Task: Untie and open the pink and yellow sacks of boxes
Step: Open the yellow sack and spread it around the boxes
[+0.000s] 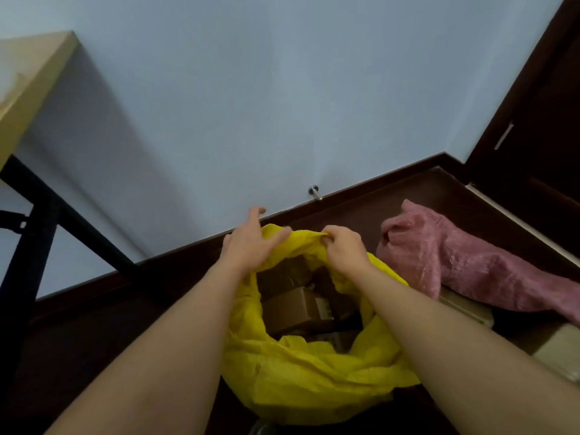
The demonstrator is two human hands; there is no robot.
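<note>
Head view: at lower centre the crinkled yellow plastic sack (314, 378) is held agape, brown cardboard boxes (298, 309) exposed; its far rim is pinched by the right hand (343, 246), while the left hand (251, 243) rests spread, widening the mouth. The pink woven sack (464, 262) lies right.

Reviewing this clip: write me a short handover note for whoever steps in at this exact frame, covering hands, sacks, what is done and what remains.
Left hand: fingers spread and relaxed at the far rim of the yellow sack, touching it, not gripping.
Right hand: fingers curled round a bunch of the yellow sack's far rim.
Yellow sack: on the floor between the forearms, mouth already open, brown boxes visible inside.
Pink sack: to the right, slumped over pale boxes; its mouth cannot be judged from here.
Done: yellow sack untied and opened.
Left: spread the yellow rim wider if needed, then check the pink sack.
</note>
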